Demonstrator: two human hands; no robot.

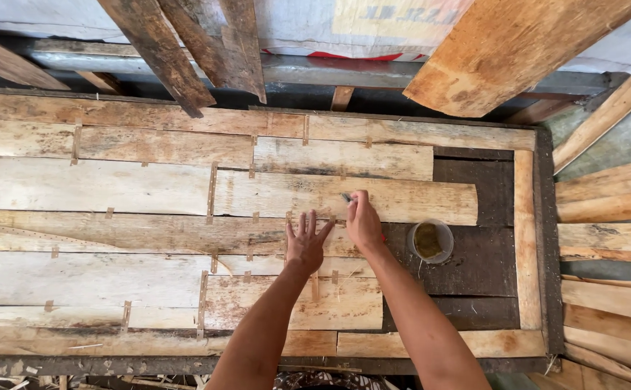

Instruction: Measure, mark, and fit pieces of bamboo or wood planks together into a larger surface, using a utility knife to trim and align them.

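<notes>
Pale, stained veneer sheets (113, 188) laid edge to edge across a dark-framed table (543, 238), joined by short tape strips (212, 189). Left hand (307, 242) spread flat, fingers splayed, pressing a sheet near the middle, gripping nothing. Right hand (364, 220) just beside, curled around a small dark tool (346, 196) at a seam. Further right, round container (431, 240) on bare dark board, open room there. Stacked planks (608, 202) beyond the right edge.

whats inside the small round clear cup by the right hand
The small round clear cup holds a murky yellow-brown liquid or paste. Its bottom is covered by that; it stands on the dark board, beside the right hand.
</notes>
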